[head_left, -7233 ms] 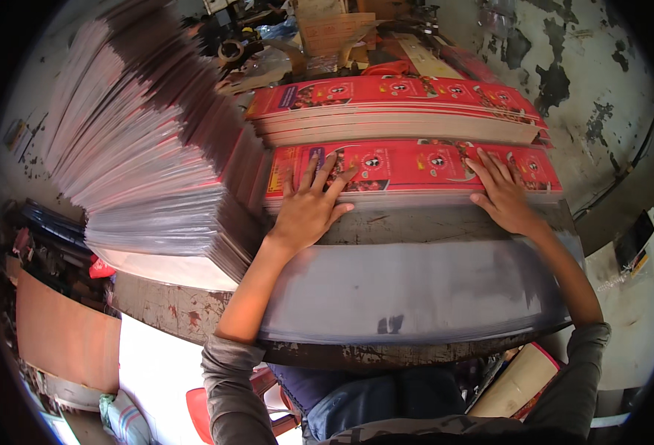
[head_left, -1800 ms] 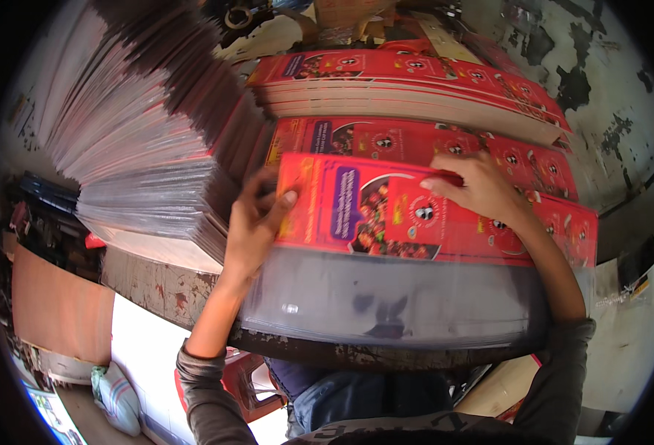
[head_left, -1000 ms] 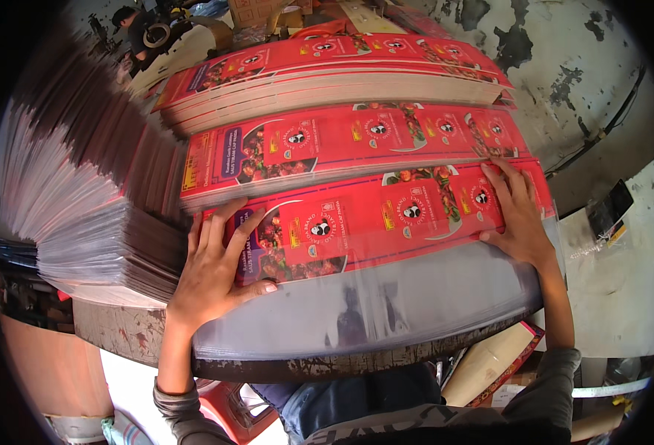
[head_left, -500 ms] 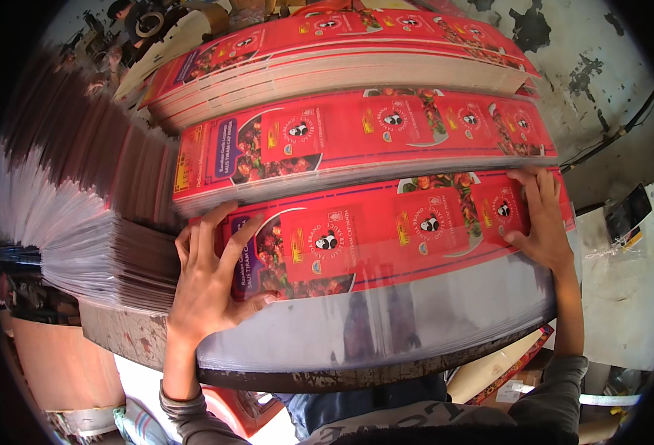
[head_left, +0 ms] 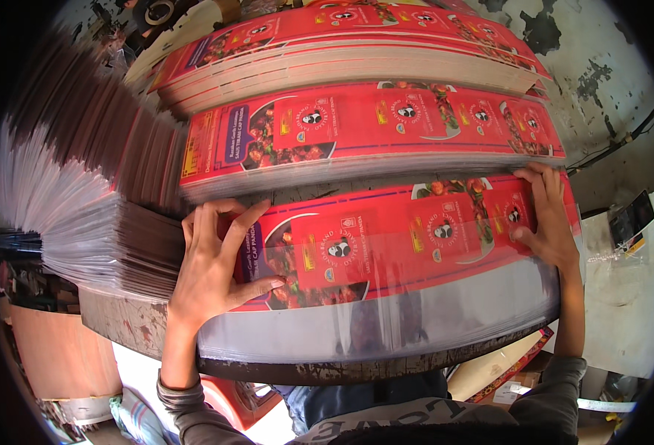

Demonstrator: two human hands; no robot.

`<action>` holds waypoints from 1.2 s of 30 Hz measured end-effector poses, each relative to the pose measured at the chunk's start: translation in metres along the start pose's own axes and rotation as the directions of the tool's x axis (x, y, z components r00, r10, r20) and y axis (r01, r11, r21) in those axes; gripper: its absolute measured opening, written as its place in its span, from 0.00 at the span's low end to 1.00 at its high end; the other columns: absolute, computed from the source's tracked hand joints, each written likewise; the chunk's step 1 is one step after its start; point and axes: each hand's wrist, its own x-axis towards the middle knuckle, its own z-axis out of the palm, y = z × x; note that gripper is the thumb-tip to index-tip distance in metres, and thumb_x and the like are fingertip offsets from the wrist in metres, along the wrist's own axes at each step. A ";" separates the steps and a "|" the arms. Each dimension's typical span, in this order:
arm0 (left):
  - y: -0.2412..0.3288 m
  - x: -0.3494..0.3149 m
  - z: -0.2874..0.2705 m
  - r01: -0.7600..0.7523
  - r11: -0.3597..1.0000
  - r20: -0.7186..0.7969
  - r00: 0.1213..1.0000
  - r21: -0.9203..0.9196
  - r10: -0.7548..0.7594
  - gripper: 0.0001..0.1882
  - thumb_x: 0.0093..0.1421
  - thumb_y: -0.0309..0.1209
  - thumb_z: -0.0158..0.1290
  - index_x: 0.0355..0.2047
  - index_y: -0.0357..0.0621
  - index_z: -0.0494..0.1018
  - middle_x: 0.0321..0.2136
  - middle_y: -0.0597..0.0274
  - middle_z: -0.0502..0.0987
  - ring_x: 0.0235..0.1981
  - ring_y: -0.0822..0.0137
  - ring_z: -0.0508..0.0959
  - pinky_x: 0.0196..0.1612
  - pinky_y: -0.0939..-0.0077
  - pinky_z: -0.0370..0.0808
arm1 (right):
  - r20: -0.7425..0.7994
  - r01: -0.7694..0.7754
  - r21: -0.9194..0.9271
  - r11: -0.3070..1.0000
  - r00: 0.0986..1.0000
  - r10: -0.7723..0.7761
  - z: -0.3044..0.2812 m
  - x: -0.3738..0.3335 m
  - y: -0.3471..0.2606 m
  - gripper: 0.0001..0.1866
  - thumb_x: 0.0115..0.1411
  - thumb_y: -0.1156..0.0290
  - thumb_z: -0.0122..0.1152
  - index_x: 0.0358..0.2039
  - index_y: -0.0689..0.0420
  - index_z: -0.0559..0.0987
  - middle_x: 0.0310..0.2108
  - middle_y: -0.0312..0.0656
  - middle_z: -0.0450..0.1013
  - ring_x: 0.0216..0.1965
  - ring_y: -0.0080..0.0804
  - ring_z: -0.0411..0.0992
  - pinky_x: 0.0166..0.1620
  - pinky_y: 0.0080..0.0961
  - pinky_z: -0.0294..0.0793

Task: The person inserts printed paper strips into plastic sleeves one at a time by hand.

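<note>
A stack of red printed sheets (head_left: 394,256) with a clear plastic strip along its near side lies in front of me. My left hand (head_left: 212,274) holds its left end, fingers curled over the far edge and thumb stretched on top. At the right end, my right hand (head_left: 551,222) has its fingertips over the far corner, its thumb bent on the red print. The fingertips are partly hidden behind the far edge. Beyond a narrow gap lies a second red printed stack (head_left: 357,126), touched by neither hand.
A thicker red stack (head_left: 327,63) stands farther back. Fanned bundles of clear-edged sheets (head_left: 97,237) crowd the left side. The worn dark table edge (head_left: 282,371) runs close to my body. A phone-like dark object (head_left: 631,215) lies on the right, and a red plastic seat (head_left: 230,400) is below.
The gap between the near stack and the one behind it has widened. Both hands keep their places at the stack's ends, and the view has shifted slightly.
</note>
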 end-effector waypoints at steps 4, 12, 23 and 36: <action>-0.001 -0.002 0.000 0.002 1.000 0.002 1.000 -0.001 -0.002 0.43 0.37 0.51 0.65 0.52 0.45 0.67 0.41 0.55 0.64 0.44 0.56 0.65 0.50 0.57 0.58 | -0.008 -0.013 0.049 0.999 1.000 0.014 0.002 0.001 0.002 0.34 0.36 0.58 0.69 0.43 0.58 0.66 0.44 0.45 0.58 0.48 0.47 0.56 0.54 0.41 0.52; -0.008 0.000 0.004 -0.069 0.997 -0.057 0.996 -0.019 0.068 0.28 0.42 0.47 0.63 0.40 0.43 0.73 0.35 0.57 0.68 0.38 0.58 0.69 0.44 0.64 0.62 | -0.112 0.091 -0.001 0.996 0.990 -0.090 0.005 0.003 0.008 0.18 0.44 0.65 0.66 0.25 0.59 0.66 0.25 0.41 0.59 0.30 0.40 0.58 0.37 0.32 0.55; 0.008 -0.004 -0.018 -0.046 0.960 0.198 0.975 -0.277 0.104 0.52 0.30 0.59 0.64 0.54 0.40 0.66 0.48 0.51 0.63 0.49 0.51 0.63 0.52 0.57 0.63 | -0.174 0.062 0.009 0.998 0.983 -0.059 -0.006 -0.004 0.012 0.17 0.44 0.64 0.67 0.25 0.60 0.68 0.26 0.43 0.62 0.31 0.43 0.61 0.37 0.35 0.59; 0.014 -0.004 0.000 0.024 0.998 0.118 0.993 -0.055 -0.017 0.40 0.38 0.53 0.64 0.50 0.45 0.69 0.38 0.56 0.60 0.41 0.57 0.63 0.45 0.62 0.61 | -0.047 0.240 0.108 0.965 0.971 -0.236 0.002 -0.003 -0.019 0.37 0.24 0.54 0.77 0.35 0.58 0.71 0.34 0.45 0.63 0.36 0.46 0.64 0.38 0.38 0.65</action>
